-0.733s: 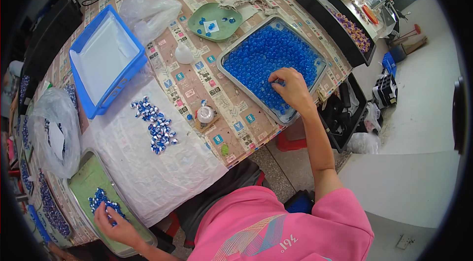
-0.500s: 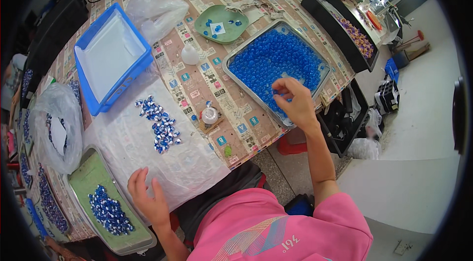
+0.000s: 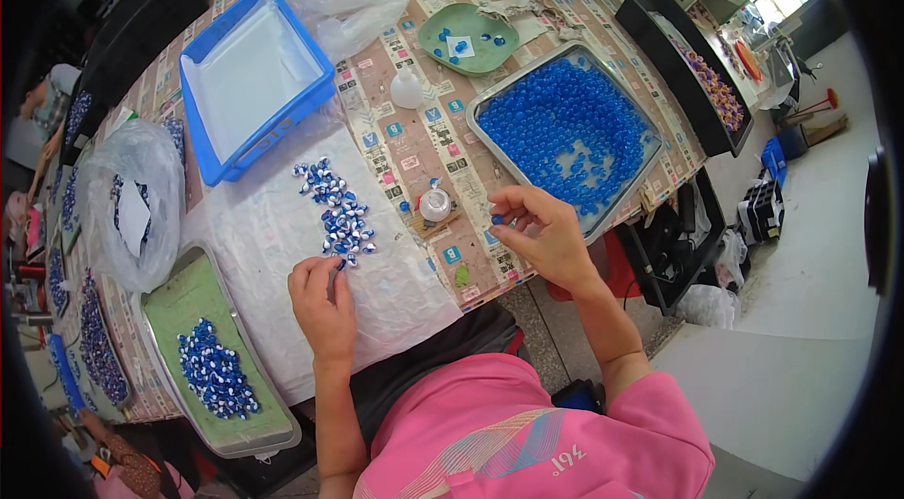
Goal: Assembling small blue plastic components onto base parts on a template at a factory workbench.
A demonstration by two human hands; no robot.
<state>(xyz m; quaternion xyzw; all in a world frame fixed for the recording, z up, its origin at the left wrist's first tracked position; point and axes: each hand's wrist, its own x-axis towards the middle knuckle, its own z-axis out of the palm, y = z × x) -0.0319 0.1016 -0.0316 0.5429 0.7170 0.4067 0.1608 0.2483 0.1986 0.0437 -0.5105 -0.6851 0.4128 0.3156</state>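
Note:
My right hand is closed in a pinch on a small clear blue bead, held between the steel tray and a small round silvery pot. Blue beads fill much of the steel tray. At the near end of a loose pile of blue-and-white beads, my left hand has its fingertips closed on one blue-and-white bead, partly hidden. That pile lies on a white sheet.
A green-lined tray with more blue-and-white beads stands at the near left. Behind are a blue crate, a green dish, a white squeeze bottle and a plastic bag. Another person is at the far left.
My right hand has moved left from over the steel tray, bringing a blue bead with it. My left hand has reached forward to the bead pile and closed its fingers. The view has shifted slightly.

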